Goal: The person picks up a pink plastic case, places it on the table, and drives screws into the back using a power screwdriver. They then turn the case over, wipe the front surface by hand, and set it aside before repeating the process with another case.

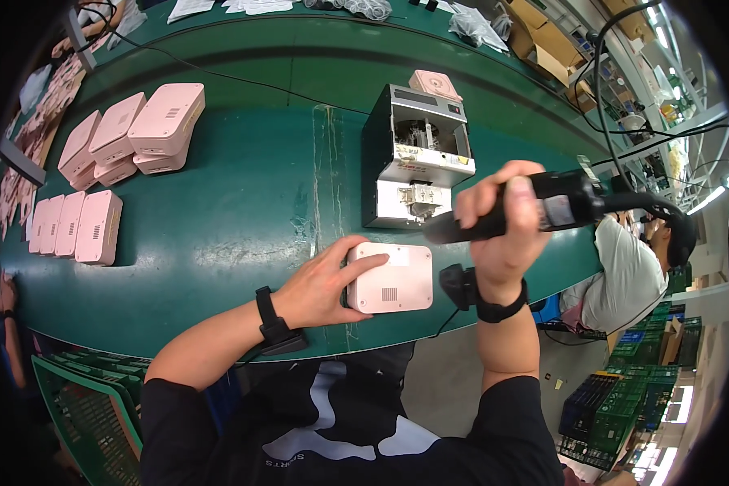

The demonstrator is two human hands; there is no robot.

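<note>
A pale pink plastic box [409, 283] lies flat on the green table near its front edge. It has a small vent grid, screw holes at the corners and a light label. My left hand [322, 282] grips its left side, the index finger lying across the top and the thumb along the near edge. In my right hand [504, 223] is a black electric screwdriver [569, 201], held raised above and to the right of the box. Its tip end points left, toward the front of a screw feeder [419, 166] with a metal outlet.
Stacked pink boxes [164, 117] and a standing row of them [97, 227] occupy the table's left. Another pink piece [436, 84] sits behind the feeder. A cable [660, 206] trails from the screwdriver. A person [628, 263] sits at the right; green crates [624, 413] stand beyond.
</note>
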